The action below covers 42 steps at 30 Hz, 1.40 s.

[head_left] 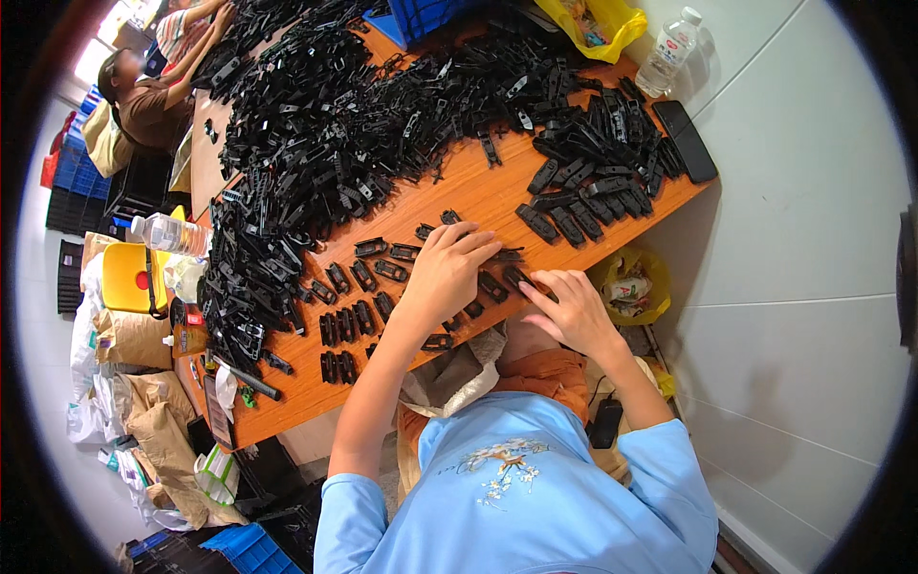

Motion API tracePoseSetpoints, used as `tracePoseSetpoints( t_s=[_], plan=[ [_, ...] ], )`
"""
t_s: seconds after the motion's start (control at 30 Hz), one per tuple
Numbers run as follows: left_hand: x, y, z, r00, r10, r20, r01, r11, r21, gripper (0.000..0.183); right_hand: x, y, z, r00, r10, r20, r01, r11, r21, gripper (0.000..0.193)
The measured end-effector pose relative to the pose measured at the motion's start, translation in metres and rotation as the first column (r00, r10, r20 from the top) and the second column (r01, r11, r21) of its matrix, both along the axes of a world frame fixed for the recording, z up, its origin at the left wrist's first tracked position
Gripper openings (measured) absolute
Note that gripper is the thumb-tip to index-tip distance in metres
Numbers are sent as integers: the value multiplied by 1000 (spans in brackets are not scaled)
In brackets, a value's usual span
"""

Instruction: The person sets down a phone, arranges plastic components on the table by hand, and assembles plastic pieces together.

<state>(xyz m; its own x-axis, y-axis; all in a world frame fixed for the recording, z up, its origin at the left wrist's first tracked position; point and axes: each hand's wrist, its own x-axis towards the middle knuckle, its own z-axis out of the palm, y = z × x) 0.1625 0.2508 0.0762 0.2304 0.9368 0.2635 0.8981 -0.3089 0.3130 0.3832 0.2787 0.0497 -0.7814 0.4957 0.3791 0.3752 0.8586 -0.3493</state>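
My left hand (451, 266) reaches over the rows of small parts, its fingers bent and closed around a black plastic part (508, 255) that pokes out at the fingertips. The thumb is mostly hidden beneath the hand. Close by at the table's near edge is my right hand (572, 311), fingers spread and thumb apart. Its fingertips touch the end of another black plastic part (515, 277). Around and left of my hands, similar oblong black parts (363, 275) with hollow middles lie in loose rows on the wooden table (421, 201).
A large heap of black parts (296, 124) covers the far and left table. Stacked black parts (612, 191) lie right, beside a phone (685, 142) and a bottle (669, 51). A yellow bag (636, 287) hangs below the right edge. Another person (153, 100) works at far left.
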Motion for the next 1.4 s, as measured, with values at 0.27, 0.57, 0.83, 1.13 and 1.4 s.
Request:
tracePoseSetpoints(
  t_s=[0.27, 0.57, 0.83, 1.13, 1.4],
  plan=[
    [-3, 12, -12, 999, -24, -34, 22, 998, -56, 26, 23, -3, -25, 991, -63, -115, 72, 995, 73, 24],
    [0, 18, -4, 869, 111, 482, -104, 994, -40, 24, 8, 5, -21, 865, -290, -410, 158, 932, -325, 15],
    [5, -15, 11, 176, 408, 896, 67, 903, -424, 29, -20, 3, 31, 667, -490, -561, -282, 531, -799, 6],
    [7, -36, 29, 138, 354, 925, -33, 935, -353, 26, -35, 0, 59, 724, -409, -556, -345, 484, -804, 9],
    [5, -45, 27, 118, 336, 934, -92, 941, -327, 25, -41, -7, 62, 712, -400, -577, -346, 516, -784, 12]
  ],
)
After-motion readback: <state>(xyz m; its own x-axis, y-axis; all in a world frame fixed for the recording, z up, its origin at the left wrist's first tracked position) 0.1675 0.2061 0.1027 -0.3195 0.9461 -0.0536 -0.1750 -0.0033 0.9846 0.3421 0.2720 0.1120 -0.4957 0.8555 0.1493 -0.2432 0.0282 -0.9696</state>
